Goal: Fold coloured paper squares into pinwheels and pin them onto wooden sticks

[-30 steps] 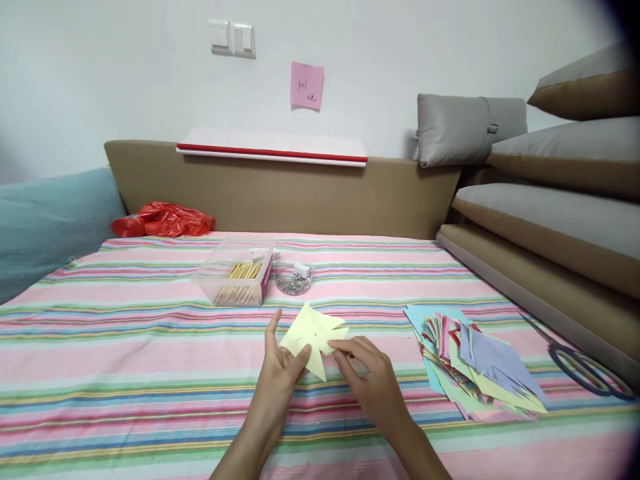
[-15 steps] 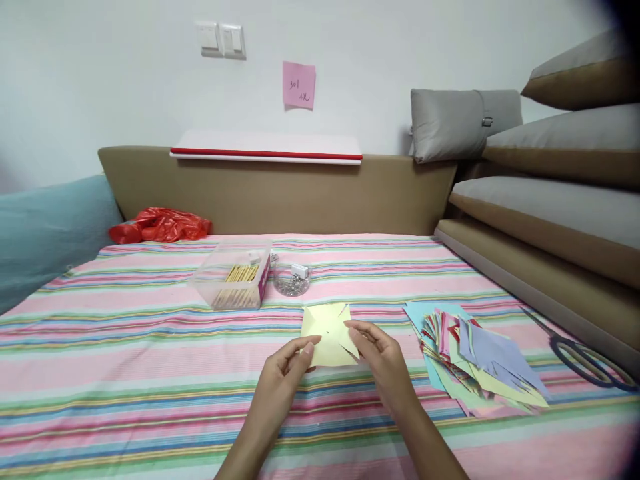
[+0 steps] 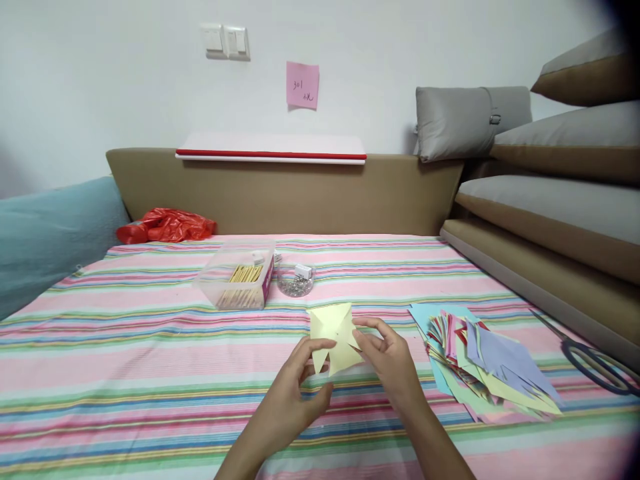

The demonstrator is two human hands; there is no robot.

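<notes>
A pale yellow paper square (image 3: 334,323) with slits cut in from its corners and a small mark at its centre is held above the striped cloth. My left hand (image 3: 300,383) has its fingers on the lower left of the paper, with the thumb spread away below it. At the right edge, my right hand (image 3: 387,357) pinches the paper between thumb and fingers. The slit flaps at the lower side stand apart, with a gap between them.
Beyond the paper are a clear box of sticks (image 3: 240,287) and a round dish of small metal pieces (image 3: 295,285). Cut coloured papers (image 3: 493,360) and scissors (image 3: 590,360) lie on the right. Cushions (image 3: 560,200) are stacked at the right edge.
My left thumb has come off the paper and spread downward. The paper has tilted a little, and a lower-left flap now stands apart. The view has shifted slightly.
</notes>
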